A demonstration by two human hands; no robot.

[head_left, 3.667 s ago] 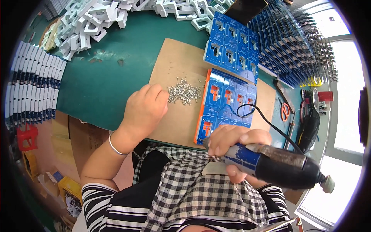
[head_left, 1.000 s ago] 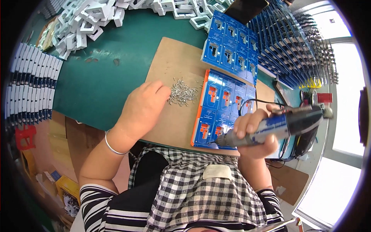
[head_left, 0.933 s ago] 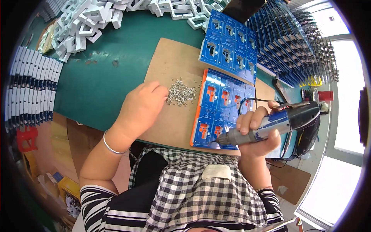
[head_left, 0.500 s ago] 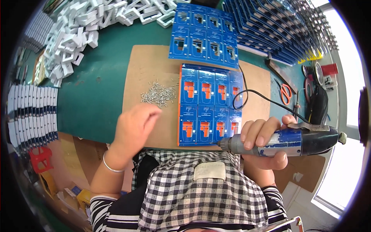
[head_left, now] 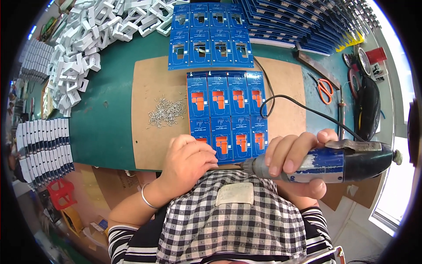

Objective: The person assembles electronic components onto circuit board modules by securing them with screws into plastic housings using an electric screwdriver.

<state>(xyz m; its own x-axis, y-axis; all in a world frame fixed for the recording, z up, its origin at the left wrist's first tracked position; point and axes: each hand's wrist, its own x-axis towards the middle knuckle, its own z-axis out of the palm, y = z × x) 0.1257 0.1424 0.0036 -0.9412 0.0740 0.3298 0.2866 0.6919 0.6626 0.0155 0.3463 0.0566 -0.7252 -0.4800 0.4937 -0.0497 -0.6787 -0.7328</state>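
Blue-bodied and worn, one electric screwdriver [head_left: 327, 163] is clamped in the right hand [head_left: 293, 162], fingers wrapped over its barrel; its tip is hidden behind the checked cap. Just left of that grip, the left hand [head_left: 190, 159] is curled loosely at the near edge of one blue panel [head_left: 227, 115] of eight boards, and whether anything is pinched cannot be told. Beyond, one pile of small screws [head_left: 167, 112], too many to count, is seen on the brown board [head_left: 149, 132]. A second blue panel [head_left: 210, 35] of eight lies farther off, partly cut off.

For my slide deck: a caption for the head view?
Right hand holds a blue electric screwdriver; left hand rests on a blue panel.
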